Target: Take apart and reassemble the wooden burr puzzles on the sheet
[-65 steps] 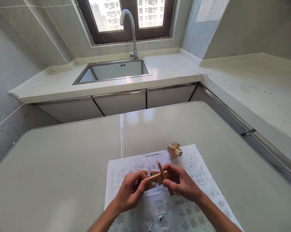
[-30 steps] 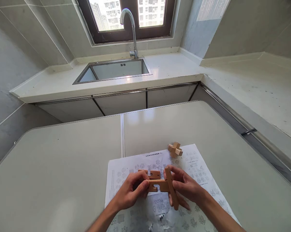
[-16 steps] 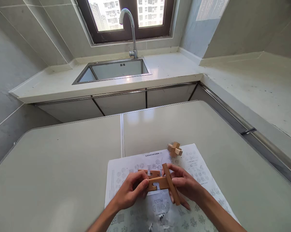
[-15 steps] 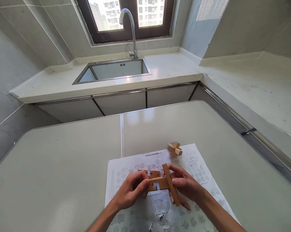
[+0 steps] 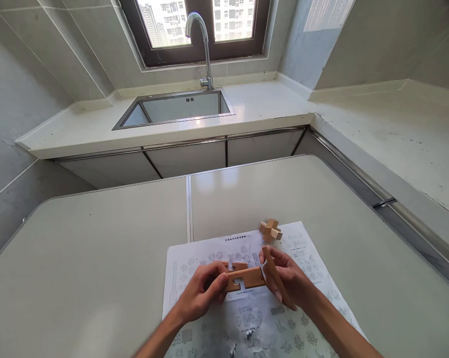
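My left hand is closed on a flat brown wooden piece with a notch in its lower edge. Behind that piece, another notched wooden piece shows partly, its left end hidden by my left fingers. My right hand pinches a long wooden slat, tilted, just right of the notched piece's end. Beneath both hands lies a printed paper sheet. At the sheet's upper edge sits a light wooden interlocked block puzzle.
The pale table has a seam running away from the sheet's top edge. Beyond it stand a white counter, a steel sink and a tall faucet below a window. Another counter runs along the right.
My right hand has drawn the long slat rightward, off the end of the notched piece, and turned it. My left hand has barely moved; the notched piece's right end now shows.
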Demonstrator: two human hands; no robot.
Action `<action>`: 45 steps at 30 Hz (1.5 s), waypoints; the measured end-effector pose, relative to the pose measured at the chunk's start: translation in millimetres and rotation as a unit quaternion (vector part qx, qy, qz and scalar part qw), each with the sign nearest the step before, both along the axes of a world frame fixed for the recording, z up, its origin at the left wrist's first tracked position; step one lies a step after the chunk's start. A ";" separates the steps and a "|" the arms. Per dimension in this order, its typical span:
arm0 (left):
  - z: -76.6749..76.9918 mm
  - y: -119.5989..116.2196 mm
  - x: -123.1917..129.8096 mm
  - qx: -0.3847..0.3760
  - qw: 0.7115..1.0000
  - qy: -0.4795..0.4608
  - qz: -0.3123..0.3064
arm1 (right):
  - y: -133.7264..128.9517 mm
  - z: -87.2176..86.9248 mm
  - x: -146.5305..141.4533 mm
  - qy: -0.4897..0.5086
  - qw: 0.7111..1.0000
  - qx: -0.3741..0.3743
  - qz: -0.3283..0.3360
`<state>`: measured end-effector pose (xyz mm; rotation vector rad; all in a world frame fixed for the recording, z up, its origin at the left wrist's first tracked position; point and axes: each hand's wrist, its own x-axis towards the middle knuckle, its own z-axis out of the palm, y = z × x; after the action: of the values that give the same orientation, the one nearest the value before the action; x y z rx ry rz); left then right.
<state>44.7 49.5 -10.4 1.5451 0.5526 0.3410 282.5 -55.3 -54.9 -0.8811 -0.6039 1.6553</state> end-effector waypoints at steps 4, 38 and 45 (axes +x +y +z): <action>0.6 -2.1 -0.8 0.044 0.999 0.004 0.031 | 4.0 14.1 2.7 -0.042 0.996 -0.025 -0.079; 3.3 11.5 -2.9 0.382 0.923 0.028 0.046 | 10.2 6.1 -16.6 -0.574 0.794 0.165 -0.113; 4.8 9.3 -2.6 0.414 0.908 0.027 0.057 | 10.3 3.6 -16.5 -0.592 0.771 0.197 -0.129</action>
<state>42.1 58.9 -5.5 2.3510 0.5727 0.6837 266.1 -45.0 -51.3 -1.5554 -1.5246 0.4907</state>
